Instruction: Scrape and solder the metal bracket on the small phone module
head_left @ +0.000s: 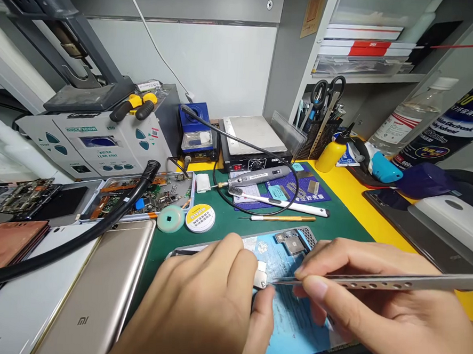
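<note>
Desk (346, 190): yellow top, exposed along the right side; I record a green mat (348, 225) over its middle.
Soldering station (98, 142): I find a grey "QUICK" unit toward the desk's far left corner, a black hose (131, 202) crossing in front.
Work pad (303, 322): blue, lying on the near part of the mat, partly covered by both hands.
Gold phone (97, 280): face down, "MI" mark showing, left of the work pad.
Left hand (209, 290): over the pad's left portion, fingers curled, pinching the pale piece against the thumb; I cannot see the far fingers.
Right hand (384, 309): over the pad's right edge, thumb and forefinger pinching the tweezers.
Tweezers (398, 284): metal, perforated, nearly level, tip pointing left.
Brush (299, 206): white handle, beyond the pad's far edge.
Round tin (200, 218): yellow-and-white lid, beyond the pad's far left corner.
Small board (292, 241): at the pad's far right corner.
Pale piece (260, 276): above the pad's middle, tweezer tip at its right corner; I cannot confirm contact.
</note>
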`<action>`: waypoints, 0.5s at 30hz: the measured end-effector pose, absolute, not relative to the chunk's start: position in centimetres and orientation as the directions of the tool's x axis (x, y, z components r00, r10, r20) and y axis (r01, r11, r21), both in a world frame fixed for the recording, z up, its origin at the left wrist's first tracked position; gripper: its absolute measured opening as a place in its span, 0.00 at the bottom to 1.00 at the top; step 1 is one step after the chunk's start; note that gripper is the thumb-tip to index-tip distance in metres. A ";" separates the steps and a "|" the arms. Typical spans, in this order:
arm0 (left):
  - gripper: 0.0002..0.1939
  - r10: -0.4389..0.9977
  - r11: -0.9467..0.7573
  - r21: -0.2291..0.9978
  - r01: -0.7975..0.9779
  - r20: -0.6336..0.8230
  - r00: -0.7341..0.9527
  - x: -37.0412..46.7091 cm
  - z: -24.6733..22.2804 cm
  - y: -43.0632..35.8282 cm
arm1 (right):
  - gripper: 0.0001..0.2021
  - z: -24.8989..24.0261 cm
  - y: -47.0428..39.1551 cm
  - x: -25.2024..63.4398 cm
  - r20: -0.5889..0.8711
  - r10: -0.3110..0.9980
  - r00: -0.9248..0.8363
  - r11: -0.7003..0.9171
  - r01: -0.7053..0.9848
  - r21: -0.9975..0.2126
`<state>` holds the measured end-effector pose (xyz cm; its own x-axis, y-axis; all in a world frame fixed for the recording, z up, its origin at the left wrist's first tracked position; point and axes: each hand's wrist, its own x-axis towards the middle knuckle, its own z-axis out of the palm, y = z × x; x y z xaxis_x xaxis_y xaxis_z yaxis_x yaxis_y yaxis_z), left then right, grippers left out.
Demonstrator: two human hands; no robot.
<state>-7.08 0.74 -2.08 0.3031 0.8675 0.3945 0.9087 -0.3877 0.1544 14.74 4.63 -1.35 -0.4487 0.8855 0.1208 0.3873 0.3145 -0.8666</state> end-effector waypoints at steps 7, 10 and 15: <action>0.04 0.839 -0.384 0.107 0.917 0.456 0.298 -7.0 -2.2 0.8 | 0.09 -1.7 4.4 15.0 0.315 0.837 -0.448 0.509 0.424 -0.750; 0.04 0.828 -0.388 0.096 0.917 0.474 0.301 -7.0 -2.2 0.9 | 0.08 -1.7 4.4 14.9 0.364 0.816 -0.449 0.555 0.432 -0.711; 0.04 0.822 -0.393 0.094 0.915 0.481 0.304 -7.0 -2.2 1.0 | 0.10 -1.8 4.4 14.7 0.457 0.788 -0.414 0.611 0.426 -0.668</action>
<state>-7.02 0.99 -2.21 0.3035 0.8222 0.4815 0.9148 -0.3928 0.0941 14.72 4.42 -1.80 -0.4139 0.7875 0.4565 0.4256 0.6108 -0.6677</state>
